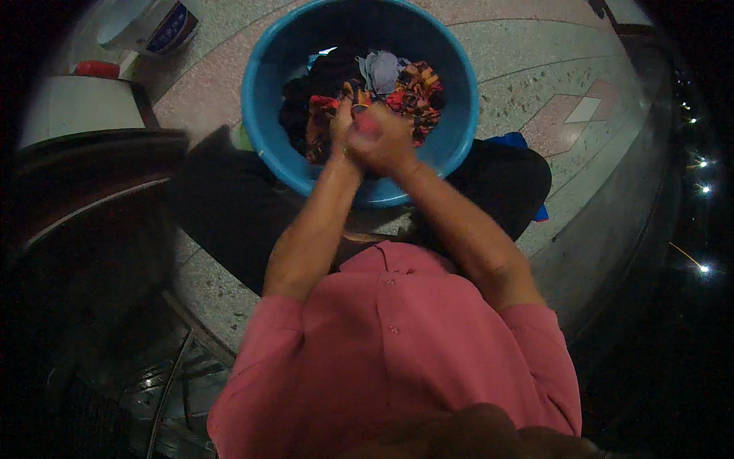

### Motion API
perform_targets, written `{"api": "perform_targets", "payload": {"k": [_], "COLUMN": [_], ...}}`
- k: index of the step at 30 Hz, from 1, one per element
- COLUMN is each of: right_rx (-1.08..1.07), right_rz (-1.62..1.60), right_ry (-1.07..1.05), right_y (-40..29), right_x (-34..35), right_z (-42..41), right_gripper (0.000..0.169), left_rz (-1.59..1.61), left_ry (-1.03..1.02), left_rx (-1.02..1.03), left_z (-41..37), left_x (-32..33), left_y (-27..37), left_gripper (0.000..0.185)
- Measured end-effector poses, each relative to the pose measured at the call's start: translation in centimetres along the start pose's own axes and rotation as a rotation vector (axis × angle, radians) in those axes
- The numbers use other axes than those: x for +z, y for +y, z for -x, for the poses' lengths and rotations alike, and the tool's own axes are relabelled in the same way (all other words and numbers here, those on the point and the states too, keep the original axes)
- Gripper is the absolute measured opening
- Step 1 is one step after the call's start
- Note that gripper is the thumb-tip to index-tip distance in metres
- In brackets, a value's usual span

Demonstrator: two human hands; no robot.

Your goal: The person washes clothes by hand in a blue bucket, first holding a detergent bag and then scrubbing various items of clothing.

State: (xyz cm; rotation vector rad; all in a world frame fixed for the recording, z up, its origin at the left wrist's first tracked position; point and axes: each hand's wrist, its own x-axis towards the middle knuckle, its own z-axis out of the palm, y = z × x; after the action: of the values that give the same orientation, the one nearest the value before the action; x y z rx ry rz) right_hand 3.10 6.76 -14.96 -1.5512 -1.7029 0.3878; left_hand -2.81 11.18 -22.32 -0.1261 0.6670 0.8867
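A large blue plastic basin (252,97) stands between my bent legs. In it lie crumpled clothes: a patterned orange, red and black cloth (421,94), a grey cloth (381,70) and dark cloth (338,69). Over the near part of the basin my left hand (347,126) and my right hand (387,135) are pressed together around a bunched red cloth (367,123), which is blurred. Part of the patterned cloth hangs below and beside my left hand. The fingers are partly hidden by each other and by blur.
Speckled floor tiles (218,74) surround the basin. At the upper left are a whitish container (129,26) and a red object (97,69) by a pale-topped surface (80,106). A blue item (510,139) lies beside my right knee. Dark furniture (103,189) stands on the left.
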Motion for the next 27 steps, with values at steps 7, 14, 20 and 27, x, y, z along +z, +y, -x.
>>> {"api": "perform_targets", "payload": {"k": [7,14,20,27], "right_rx": [0.208,0.400,0.652,0.892], "right_rz": [0.034,-0.147,-0.463,-1.545], "right_ry": [0.055,0.102,-0.054,-0.095], "right_y": [5.2,8.8,8.8,7.6], "right_x": [-0.4,-0.7,-2.8,-6.2], "right_z": [-0.8,1.4,0.7,-3.0], "right_gripper": [0.026,0.022,0.032,0.056], "left_rz": [-0.158,-0.850,-0.919,-1.005], "left_ry": [0.201,-0.005,-0.378,-0.592], "left_rx": [-0.006,0.597,0.721,0.572], "left_z": [3.5,3.6,5.4,7.6], "left_x": [3.7,4.2,5.2,7.4], "left_y": [0.1,-0.6,0.1,1.1], "left_gripper": [0.033,0.027,0.033,0.056]}}
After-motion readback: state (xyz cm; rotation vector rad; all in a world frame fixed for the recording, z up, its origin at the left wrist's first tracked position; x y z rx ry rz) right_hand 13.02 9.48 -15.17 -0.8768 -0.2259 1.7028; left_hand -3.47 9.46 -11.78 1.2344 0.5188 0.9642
